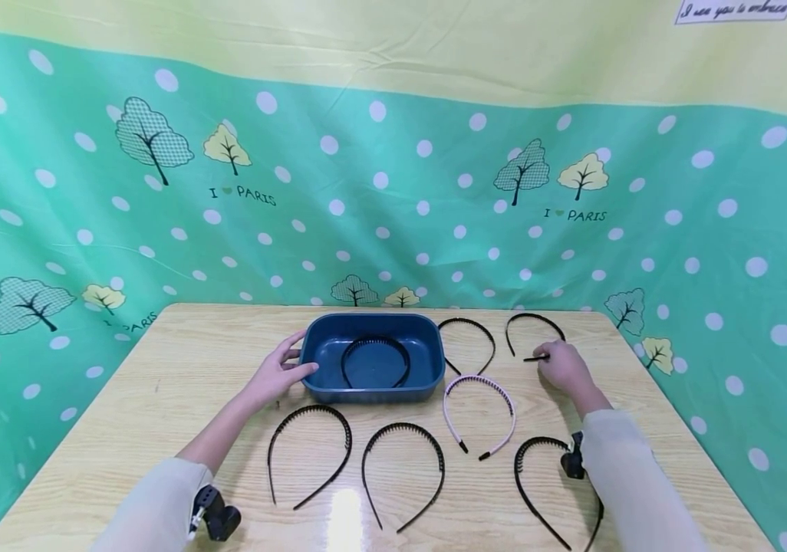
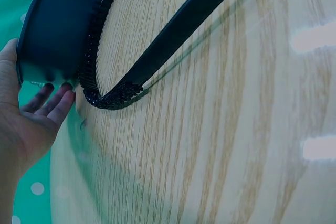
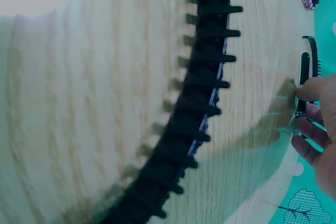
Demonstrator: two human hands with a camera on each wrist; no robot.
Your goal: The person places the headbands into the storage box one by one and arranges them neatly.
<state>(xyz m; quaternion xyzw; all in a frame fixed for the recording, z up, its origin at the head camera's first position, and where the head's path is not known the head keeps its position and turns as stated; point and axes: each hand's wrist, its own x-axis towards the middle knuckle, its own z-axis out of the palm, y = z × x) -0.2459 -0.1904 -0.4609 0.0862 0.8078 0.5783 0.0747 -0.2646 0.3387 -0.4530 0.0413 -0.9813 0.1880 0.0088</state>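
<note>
My left hand (image 1: 279, 373) holds the left end of a dark blue plastic basin (image 1: 374, 395), thumb over the rim and fingers along the outside. Inside the basin lies one black toothed headband (image 1: 375, 338). At the back right, my right hand (image 1: 566, 369) pinches one arm of another black headband (image 1: 535, 315), whose arch points toward the back edge. The right wrist view shows thumb and fingers around that headband (image 3: 304, 74), with some glittery trim by the fingers.
A black headband (image 1: 482, 326) and a pink-and-black one (image 1: 450, 412) lie right of the basin. Nearer the front are more black headbands, at left (image 1: 347, 437), centre (image 1: 442, 465) and right (image 1: 518, 469), the last partly under the right sleeve. A patterned curtain (image 1: 393, 230) hangs behind the wooden table (image 1: 214, 337).
</note>
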